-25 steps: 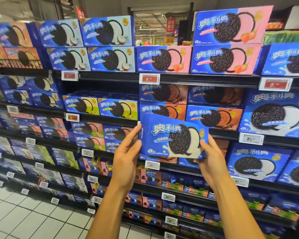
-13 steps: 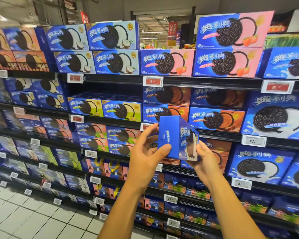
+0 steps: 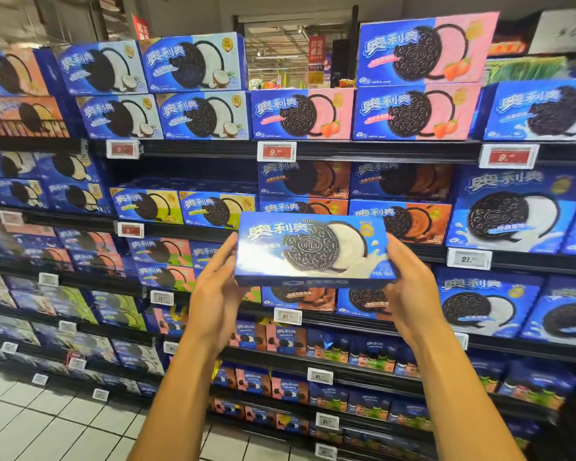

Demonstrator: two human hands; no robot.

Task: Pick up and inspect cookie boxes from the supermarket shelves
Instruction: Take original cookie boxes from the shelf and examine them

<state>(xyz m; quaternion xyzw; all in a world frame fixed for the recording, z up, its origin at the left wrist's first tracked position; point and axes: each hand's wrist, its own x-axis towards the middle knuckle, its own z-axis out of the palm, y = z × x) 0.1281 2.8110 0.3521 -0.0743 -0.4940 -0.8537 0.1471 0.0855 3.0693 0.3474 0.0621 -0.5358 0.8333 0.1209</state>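
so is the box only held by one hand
No, the left hand and right hand each grip an end of the cookie box.

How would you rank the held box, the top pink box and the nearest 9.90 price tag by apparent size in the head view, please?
1. Held box and top pink box: look alike; the held one is nearer, so unsure.
2. Price tag: smallest.

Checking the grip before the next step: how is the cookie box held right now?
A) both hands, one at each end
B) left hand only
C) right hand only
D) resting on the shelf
A: the left hand and the right hand each grip one end of the cookie box, which is held clear of the shelves.
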